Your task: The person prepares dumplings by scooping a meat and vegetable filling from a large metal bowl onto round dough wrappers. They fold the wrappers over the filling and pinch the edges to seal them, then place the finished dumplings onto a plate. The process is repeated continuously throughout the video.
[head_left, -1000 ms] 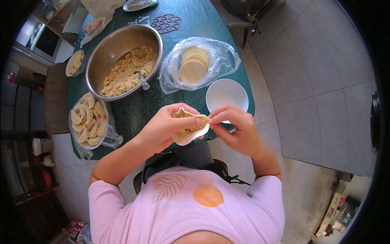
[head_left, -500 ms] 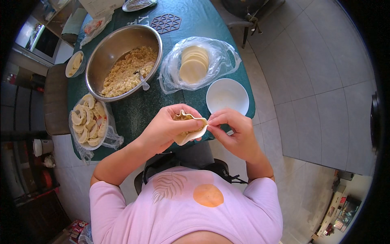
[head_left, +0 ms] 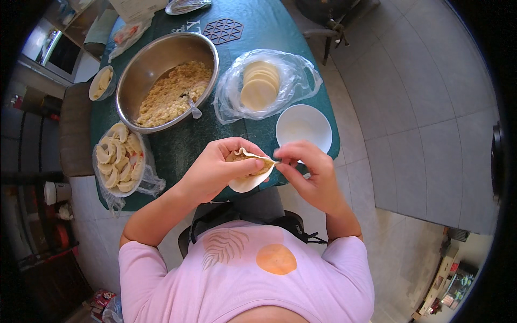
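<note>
The left hand (head_left: 218, 167) cups a soft, pale round wrapper (head_left: 249, 175) over the table's (head_left: 280, 32) near edge, thumb pinching its folded rim. The right hand (head_left: 312, 172) pinches the rim's end. Lumpy filling (head_left: 171, 97) fills a shiny steel bowl (head_left: 137, 70).

On the desk (head_left: 301, 32), the big bowl (head_left: 167, 81) sits at the far left with filling and a spoon (head_left: 193, 107) in it. Right of it lies the bag of wrappers (head_left: 264, 83), and nearer the person the small bowl (head_left: 303, 128). The tray of dumplings (head_left: 119, 159) sits at the near left edge. Both hands (head_left: 215, 169) meet over the near edge, wrapper (head_left: 250, 175) between them.
</note>
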`<state>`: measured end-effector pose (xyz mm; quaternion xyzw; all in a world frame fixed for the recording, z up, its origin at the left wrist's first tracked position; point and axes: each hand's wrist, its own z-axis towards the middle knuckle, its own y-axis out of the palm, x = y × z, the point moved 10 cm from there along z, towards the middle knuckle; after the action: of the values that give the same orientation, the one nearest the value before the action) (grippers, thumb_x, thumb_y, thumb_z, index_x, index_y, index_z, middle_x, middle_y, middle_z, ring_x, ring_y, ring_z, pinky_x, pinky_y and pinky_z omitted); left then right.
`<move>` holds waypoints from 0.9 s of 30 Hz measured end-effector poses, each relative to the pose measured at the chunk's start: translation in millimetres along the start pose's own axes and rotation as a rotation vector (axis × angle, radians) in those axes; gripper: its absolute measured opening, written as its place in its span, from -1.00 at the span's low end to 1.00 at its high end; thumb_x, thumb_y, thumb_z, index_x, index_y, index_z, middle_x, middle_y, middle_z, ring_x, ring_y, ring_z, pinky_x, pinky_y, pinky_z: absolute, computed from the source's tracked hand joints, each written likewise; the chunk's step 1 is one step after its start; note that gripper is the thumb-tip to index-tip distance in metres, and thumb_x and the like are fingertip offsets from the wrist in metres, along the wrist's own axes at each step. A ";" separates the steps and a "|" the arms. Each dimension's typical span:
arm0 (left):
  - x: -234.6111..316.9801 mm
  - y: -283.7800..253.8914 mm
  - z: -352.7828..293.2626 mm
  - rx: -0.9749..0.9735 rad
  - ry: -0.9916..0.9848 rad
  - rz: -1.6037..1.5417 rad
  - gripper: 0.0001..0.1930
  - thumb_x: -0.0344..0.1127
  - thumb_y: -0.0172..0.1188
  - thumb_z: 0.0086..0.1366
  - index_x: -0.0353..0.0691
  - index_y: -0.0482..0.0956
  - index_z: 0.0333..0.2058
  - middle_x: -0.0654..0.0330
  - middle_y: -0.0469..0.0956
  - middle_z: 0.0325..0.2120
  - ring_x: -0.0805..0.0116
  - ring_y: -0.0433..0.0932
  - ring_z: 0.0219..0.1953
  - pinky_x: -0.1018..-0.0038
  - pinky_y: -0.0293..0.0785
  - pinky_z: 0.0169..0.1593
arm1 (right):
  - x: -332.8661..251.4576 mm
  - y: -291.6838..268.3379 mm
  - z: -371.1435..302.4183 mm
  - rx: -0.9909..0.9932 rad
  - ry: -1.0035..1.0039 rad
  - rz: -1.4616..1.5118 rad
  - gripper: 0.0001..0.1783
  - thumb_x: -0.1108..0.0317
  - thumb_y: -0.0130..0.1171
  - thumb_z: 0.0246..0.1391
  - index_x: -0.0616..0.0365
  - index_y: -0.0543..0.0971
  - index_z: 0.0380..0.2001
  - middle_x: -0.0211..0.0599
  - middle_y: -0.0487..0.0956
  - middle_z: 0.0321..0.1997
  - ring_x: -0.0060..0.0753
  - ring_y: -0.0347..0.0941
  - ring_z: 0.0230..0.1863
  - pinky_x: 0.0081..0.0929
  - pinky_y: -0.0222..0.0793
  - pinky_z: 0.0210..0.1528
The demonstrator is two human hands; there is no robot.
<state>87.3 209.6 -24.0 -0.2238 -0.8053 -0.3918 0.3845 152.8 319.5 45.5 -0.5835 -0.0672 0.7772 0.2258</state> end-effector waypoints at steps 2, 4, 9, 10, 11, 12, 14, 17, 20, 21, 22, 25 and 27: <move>-0.3 -0.8 -1.0 -0.004 -0.003 -0.013 -0.83 -0.48 0.23 0.16 -0.34 0.50 -0.26 0.04 0.58 -0.32 0.32 0.61 -0.33 0.53 0.54 -0.31 | -6.5 1.3 3.1 -0.029 0.007 0.000 -0.76 0.59 0.27 -0.13 0.22 0.54 -0.30 -0.21 0.50 -0.31 -0.31 0.48 -0.34 -0.47 0.41 -0.33; 0.0 0.7 -1.3 -0.019 -0.012 -0.007 -0.84 -0.48 0.22 0.17 -0.32 0.50 -0.26 0.04 0.58 -0.31 0.33 0.61 -0.34 0.55 0.53 -0.35 | -15.1 3.2 4.0 -0.076 -0.054 -0.044 -0.74 0.59 0.27 -0.14 0.21 0.53 -0.29 -0.21 0.50 -0.29 -0.26 0.48 -0.33 -0.44 0.41 -0.32; 5.6 5.1 -2.1 -0.024 0.045 0.064 -0.87 -0.46 0.21 0.18 -0.30 0.52 -0.28 0.06 0.58 -0.30 0.37 0.61 -0.38 0.55 0.52 -0.38 | -22.3 8.0 1.3 -0.060 -0.212 -0.140 -0.76 0.61 0.25 -0.13 0.21 0.53 -0.31 -0.17 0.51 -0.33 -0.16 0.47 -0.35 -0.39 0.41 -0.30; 7.1 4.6 -1.9 -0.018 0.059 0.104 -0.87 -0.46 0.21 0.18 -0.29 0.53 -0.28 0.07 0.58 -0.29 0.37 0.61 -0.38 0.55 0.52 -0.38 | -24.4 8.2 1.1 -0.045 -0.228 -0.135 -0.77 0.61 0.25 -0.12 0.21 0.53 -0.31 -0.16 0.51 -0.34 -0.15 0.47 -0.35 -0.38 0.41 -0.30; 7.7 5.1 -2.0 -0.025 0.067 0.139 -0.87 -0.45 0.22 0.18 -0.30 0.53 -0.28 0.08 0.58 -0.29 0.37 0.61 -0.37 0.55 0.52 -0.37 | -22.2 7.9 1.8 -0.028 -0.182 -0.109 -0.77 0.61 0.25 -0.12 0.21 0.53 -0.32 -0.16 0.51 -0.36 -0.16 0.47 -0.35 -0.37 0.41 -0.30; 7.8 4.9 -2.9 -0.030 0.076 0.174 -0.87 -0.44 0.22 0.19 -0.31 0.54 -0.28 0.08 0.58 -0.28 0.38 0.61 -0.37 0.55 0.53 -0.37 | -21.2 8.3 2.0 -0.013 -0.137 -0.082 -0.78 0.61 0.24 -0.12 0.21 0.53 -0.32 -0.16 0.51 -0.37 -0.16 0.47 -0.35 -0.37 0.41 -0.30; 7.6 4.7 -3.7 -0.047 0.090 0.222 -0.85 -0.44 0.22 0.19 -0.31 0.54 -0.26 0.09 0.58 -0.27 0.38 0.61 -0.35 0.54 0.53 -0.35 | -20.1 9.1 2.3 -0.013 -0.117 -0.074 -0.78 0.62 0.24 -0.11 0.22 0.52 -0.33 -0.16 0.51 -0.37 -0.17 0.47 -0.34 -0.37 0.41 -0.31; 9.8 7.5 -4.7 -0.073 0.106 0.216 -0.82 -0.43 0.21 0.20 -0.32 0.51 -0.21 0.09 0.57 -0.26 0.37 0.61 -0.31 0.52 0.55 -0.31 | -22.8 8.1 0.9 -0.022 -0.184 -0.139 -0.77 0.62 0.24 -0.12 0.23 0.52 -0.32 -0.15 0.50 -0.32 -0.16 0.47 -0.33 -0.39 0.40 -0.32; 15.7 10.6 -6.5 -0.070 0.134 0.145 -0.82 -0.44 0.19 0.21 -0.31 0.48 -0.21 0.08 0.57 -0.25 0.37 0.60 -0.28 0.50 0.56 -0.26 | -23.7 3.7 0.1 0.022 -0.218 -0.184 -0.76 0.63 0.25 -0.13 0.23 0.52 -0.32 -0.16 0.49 -0.30 -0.16 0.47 -0.33 -0.41 0.40 -0.33; 14.8 6.3 -5.1 -0.061 0.144 0.141 -0.82 -0.44 0.19 0.21 -0.31 0.47 -0.21 0.07 0.57 -0.25 0.37 0.60 -0.27 0.49 0.56 -0.25 | -22.6 3.3 0.4 0.027 -0.217 -0.172 -0.76 0.63 0.25 -0.13 0.23 0.52 -0.32 -0.16 0.48 -0.29 -0.16 0.46 -0.33 -0.41 0.39 -0.33; 15.0 3.4 -4.2 -0.053 0.155 0.138 -0.83 -0.44 0.18 0.21 -0.31 0.46 -0.22 0.07 0.57 -0.25 0.37 0.60 -0.27 0.49 0.57 -0.24 | -22.5 3.1 1.1 0.032 -0.216 -0.161 -0.76 0.62 0.26 -0.13 0.23 0.52 -0.32 -0.17 0.48 -0.29 -0.17 0.46 -0.33 -0.41 0.39 -0.33; 20.2 3.1 -6.3 -0.047 0.173 0.169 -0.86 -0.44 0.17 0.22 -0.32 0.46 -0.26 0.05 0.56 -0.23 0.38 0.59 -0.27 0.47 0.57 -0.21 | -25.1 1.9 6.9 0.011 -0.057 -0.112 -0.76 0.62 0.26 -0.15 0.22 0.52 -0.33 -0.19 0.48 -0.31 -0.19 0.45 -0.35 -0.42 0.39 -0.34; 18.6 3.4 -7.0 -0.056 0.169 0.168 -0.84 -0.40 0.18 0.22 -0.31 0.48 -0.25 0.13 0.57 -0.28 0.47 0.57 -0.26 0.55 0.53 -0.20 | -30.2 6.1 7.8 -0.037 -0.135 -0.128 -0.76 0.62 0.27 -0.15 0.22 0.51 -0.33 -0.18 0.48 -0.31 -0.19 0.44 -0.35 -0.41 0.38 -0.34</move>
<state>81.4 207.1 -4.8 -0.2674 -0.7373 -0.3980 0.4759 150.3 302.3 72.2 -0.5286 -0.1339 0.7971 0.2593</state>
